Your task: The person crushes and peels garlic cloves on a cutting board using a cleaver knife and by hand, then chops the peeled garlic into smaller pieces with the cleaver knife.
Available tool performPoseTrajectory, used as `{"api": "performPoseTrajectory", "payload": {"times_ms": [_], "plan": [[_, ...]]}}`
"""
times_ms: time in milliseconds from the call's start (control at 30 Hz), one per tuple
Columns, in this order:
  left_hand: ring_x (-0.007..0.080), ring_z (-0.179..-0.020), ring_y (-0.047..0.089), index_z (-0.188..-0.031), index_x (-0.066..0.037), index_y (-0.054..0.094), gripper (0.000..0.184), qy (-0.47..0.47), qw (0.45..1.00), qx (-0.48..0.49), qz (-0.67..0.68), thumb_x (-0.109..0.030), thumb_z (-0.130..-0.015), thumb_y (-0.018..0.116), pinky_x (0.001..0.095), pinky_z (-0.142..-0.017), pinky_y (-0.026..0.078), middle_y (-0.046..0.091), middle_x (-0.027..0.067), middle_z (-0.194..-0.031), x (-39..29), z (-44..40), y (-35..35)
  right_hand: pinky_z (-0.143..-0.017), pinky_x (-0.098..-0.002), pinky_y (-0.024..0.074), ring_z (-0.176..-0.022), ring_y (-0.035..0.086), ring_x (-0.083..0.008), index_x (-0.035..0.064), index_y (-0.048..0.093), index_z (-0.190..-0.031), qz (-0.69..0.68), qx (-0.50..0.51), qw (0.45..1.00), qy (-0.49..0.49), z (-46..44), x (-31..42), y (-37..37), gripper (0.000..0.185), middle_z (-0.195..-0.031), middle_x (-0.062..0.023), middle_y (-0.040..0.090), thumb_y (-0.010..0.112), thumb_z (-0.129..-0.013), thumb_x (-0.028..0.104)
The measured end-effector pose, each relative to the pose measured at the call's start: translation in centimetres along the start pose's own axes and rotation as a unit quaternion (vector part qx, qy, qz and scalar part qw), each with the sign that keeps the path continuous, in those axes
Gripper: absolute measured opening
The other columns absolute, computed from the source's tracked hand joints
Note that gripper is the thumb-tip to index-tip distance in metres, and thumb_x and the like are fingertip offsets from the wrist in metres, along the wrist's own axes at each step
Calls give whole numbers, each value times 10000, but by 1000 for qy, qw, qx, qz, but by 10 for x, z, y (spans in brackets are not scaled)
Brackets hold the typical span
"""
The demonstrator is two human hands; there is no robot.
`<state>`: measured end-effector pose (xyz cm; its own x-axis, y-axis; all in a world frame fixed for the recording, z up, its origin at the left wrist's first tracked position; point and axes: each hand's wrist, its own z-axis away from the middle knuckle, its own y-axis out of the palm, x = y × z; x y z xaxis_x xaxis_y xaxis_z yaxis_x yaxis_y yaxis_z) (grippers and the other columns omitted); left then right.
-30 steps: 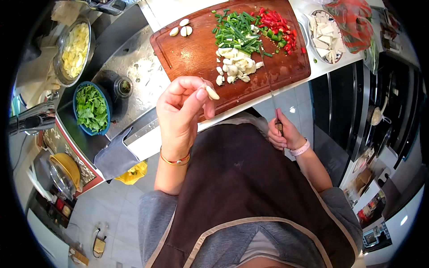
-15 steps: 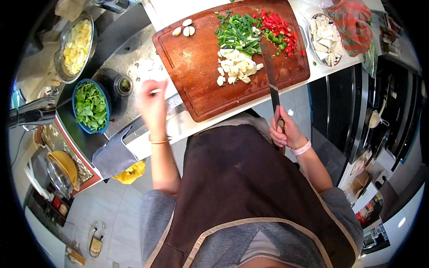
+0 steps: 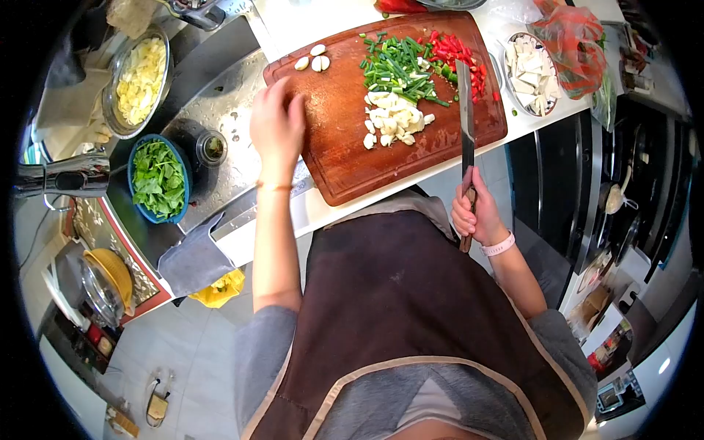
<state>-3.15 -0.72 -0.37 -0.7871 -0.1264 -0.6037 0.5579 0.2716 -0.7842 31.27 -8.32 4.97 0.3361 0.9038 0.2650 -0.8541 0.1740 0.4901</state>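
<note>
- Since the earlier head view, your left hand (image 3: 276, 139) has moved up toward the loose cloves (image 3: 320, 64) on the board (image 3: 341, 165).
- Its thumb sits apart from the bent fingers; you cannot tell whether they pinch anything. Pick one clove by its sides.
- Your right fingers wrap the knife (image 3: 467, 121); keep its blade well clear of your left hand.
- Keep the peeled garlic (image 3: 396, 117), beside the greens (image 3: 402, 62), bunched together.

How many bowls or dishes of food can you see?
3: metal bowl, upper left; blue bowl, in the sink; patterned dish, right of the board. Another dish, cut off at the top, may hold food.
</note>
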Motion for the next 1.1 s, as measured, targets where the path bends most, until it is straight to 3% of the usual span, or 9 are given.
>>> {"api": "performPoseTrajectory", "payload": {"times_ms": [233, 300, 400, 500, 567, 767, 867, 1033, 1100], "plan": [[289, -867, 549, -869, -78, 624, 151, 82, 991, -67, -76, -171, -764, 679, 401, -721, 458, 578, 99, -887, -16, -22, 32, -295, -265, 298, -277, 328, -135, 121, 376, -566, 105, -28, 994, -29, 8, -8, 1, 632, -399, -16, 353, 257, -959, 601], [287, -838, 537, -816, -81, 597, 129, 57, 993, 15, -98, -152, -742, 677, 408, -695, 444, 569, 89, -871, -18, 6, 15, -297, -266, 300, -281, 335, -133, 119, 387, -570, 132, -40, 989, -49, 7, -13, -2, 624, -405, -19, 371, 272, -962, 591], [288, -789, 549, -796, -68, 615, 109, 78, 994, 31, -75, -126, -743, 690, 393, -690, 439, 576, 89, -811, -25, 46, -7, -363, -264, 358, -352, 442, -138, 53, 495, -609, 187, -103, 973, -88, -1, -24, -7, 557, -455, -15, 451, 439, -965, 478], [283, -797, 536, -793, -69, 580, 129, 32, 996, 68, -38, -119, -725, 678, 408, -674, 432, 553, 85, -817, -21, 69, -14, -430, -312, 391, -420, 522, -208, -9, 565, -692, 436, -183, 830, -297, -13, -37, 7, 434, -492, -74, 529, 556, -933, 352], [285, -771, 538, -777, -67, 582, 117, 1, 999, 45, -9, -102, -718, 677, 402, -669, 439, 551, 90, -793, -20, 75, -15, -490, -355, 406, -502, 570, -267, -10, 627, -822, 609, -225, 709, -274, -11, -34, 26, 302, -564, -141, 573, 619, -889, 284], [280, -787, 527, -783, -81, 570, 123, 71, 996, 48, -2, -98, -720, 673, 393, -656, 420, 547, 81, -812, -28, 76, 1, -456, -333, 377, -442, 505, -204, -11, 601, -771, 538, -295, 724, -316, -17, -50, 27, 349, -558, -118, 558, 598, -911, 309], [279, -805, 530, -820, -79, 576, 142, 81, 994, 65, 14, -99, -729, 683, 392, -668, 423, 546, 82, -823, -30, 77, 5, -417, -215, 321, -442, 438, -53, 40, 542, -662, 372, -216, 880, -203, -15, -49, 30, 457, -525, 27, 483, 551, -940, 402], [298, -836, 562, -906, -54, 594, 174, 14, 996, 19, 82, -79, -760, 686, 384, -707, 454, 570, 113, -877, -13, 89, -16, -358, -225, 307, -382, 392, -61, 65, 478, -604, 343, -201, 909, -128, -32, -62, 36, 521, -493, 13, 444, 528, -936, 464], [317, -830, 576, -917, -40, 599, 157, -4, 998, 3, 56, -65, -778, 667, 380, -707, 465, 576, 129, -897, -4, 93, -31, -361, -227, 311, -385, 402, -68, 63, 472, -596, 284, -64, 940, -179, -37, -72, 33, 546, -492, 8, 445, 516, -932, 491]]}}
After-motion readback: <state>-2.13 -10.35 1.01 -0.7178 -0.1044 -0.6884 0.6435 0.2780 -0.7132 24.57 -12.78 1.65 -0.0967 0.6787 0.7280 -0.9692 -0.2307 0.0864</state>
